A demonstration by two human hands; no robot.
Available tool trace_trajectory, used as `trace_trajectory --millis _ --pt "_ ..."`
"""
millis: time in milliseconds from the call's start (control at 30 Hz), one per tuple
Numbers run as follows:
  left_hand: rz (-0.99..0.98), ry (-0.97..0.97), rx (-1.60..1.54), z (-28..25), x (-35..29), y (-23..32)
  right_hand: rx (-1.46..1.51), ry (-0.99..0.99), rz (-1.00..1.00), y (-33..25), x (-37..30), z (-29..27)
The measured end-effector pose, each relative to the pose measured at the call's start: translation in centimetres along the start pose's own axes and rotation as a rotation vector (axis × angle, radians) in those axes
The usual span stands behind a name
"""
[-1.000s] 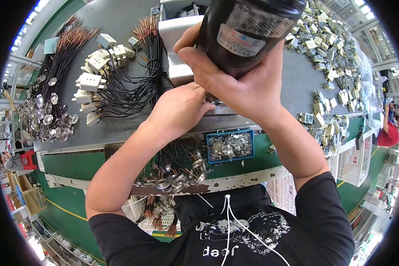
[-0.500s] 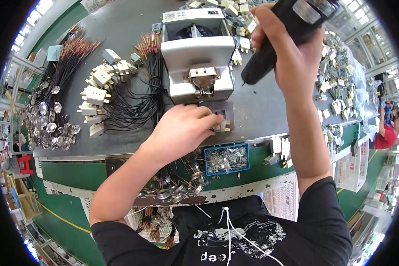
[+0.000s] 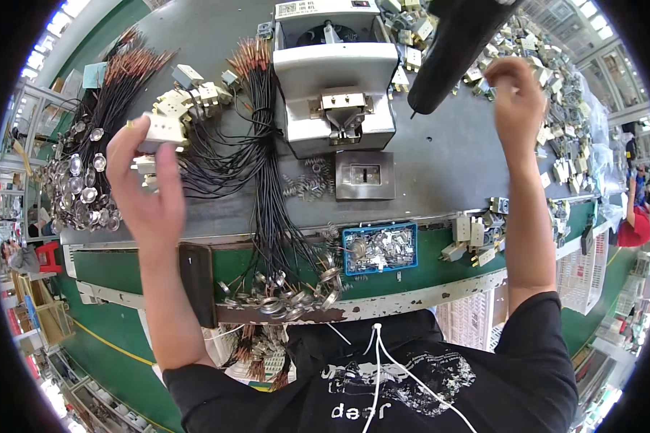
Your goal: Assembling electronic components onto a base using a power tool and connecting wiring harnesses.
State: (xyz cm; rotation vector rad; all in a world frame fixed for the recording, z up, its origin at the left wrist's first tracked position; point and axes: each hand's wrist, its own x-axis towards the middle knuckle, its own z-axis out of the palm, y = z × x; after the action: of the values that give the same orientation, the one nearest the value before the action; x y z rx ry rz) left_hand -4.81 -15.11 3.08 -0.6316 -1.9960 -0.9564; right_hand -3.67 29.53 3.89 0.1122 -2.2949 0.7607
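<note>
My left hand point(image 3: 150, 187) is raised at the left, pinching a small cream-and-grey terminal block point(image 3: 165, 131) between thumb and fingers, above a group of similar blocks. At the upper right, my right hand point(image 3: 518, 105) has its fingers loosely curled and apart, with nothing visible in them. Just left of it, a black cylindrical power screwdriver point(image 3: 451, 54) hangs tip down over the table, apart from the hand. A square metal fixture point(image 3: 345, 186) with a slotted recess lies in front of a white bench machine point(image 3: 336, 79).
A blue tray point(image 3: 349, 270) of small metal parts sits at the front edge. Black wire bundles point(image 3: 263, 155) and loose springs point(image 3: 307, 184) lie left of the fixture. Many blocks point(image 3: 567, 130) are heaped at the right, with others point(image 3: 477, 231) near the front.
My left hand has moved from the fixture to the left, carrying a block away. My right hand has let go of the screwdriver and moved right of it.
</note>
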Motion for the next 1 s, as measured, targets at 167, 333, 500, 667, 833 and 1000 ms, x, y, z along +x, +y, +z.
trace_trajectory --millis 167,333,500,667,833,1000 --pt "-0.066 -0.350 0.550 -5.1 0.4 -0.5 -0.553 -0.382 -0.039 6.5 -2.6 3.6" --pt "0.043 -0.334 0.611 -1.3 2.4 2.2 -0.620 -0.579 0.160 8.0 -2.4 3.8" --pt "0.221 -0.638 0.322 3.0 1.0 5.9 -0.506 -0.380 0.202 6.5 -3.0 4.5" --pt "0.278 -1.074 0.483 6.0 -1.2 4.2 -0.543 -0.407 0.057 7.2 -1.9 4.9" --pt "0.258 -1.112 0.471 6.5 -1.5 4.1 -0.175 -0.515 0.144 7.0 -3.2 2.5" --pt "-0.006 -1.140 0.164 5.6 0.2 4.4 -0.173 -0.590 0.255 5.5 -6.0 0.3"
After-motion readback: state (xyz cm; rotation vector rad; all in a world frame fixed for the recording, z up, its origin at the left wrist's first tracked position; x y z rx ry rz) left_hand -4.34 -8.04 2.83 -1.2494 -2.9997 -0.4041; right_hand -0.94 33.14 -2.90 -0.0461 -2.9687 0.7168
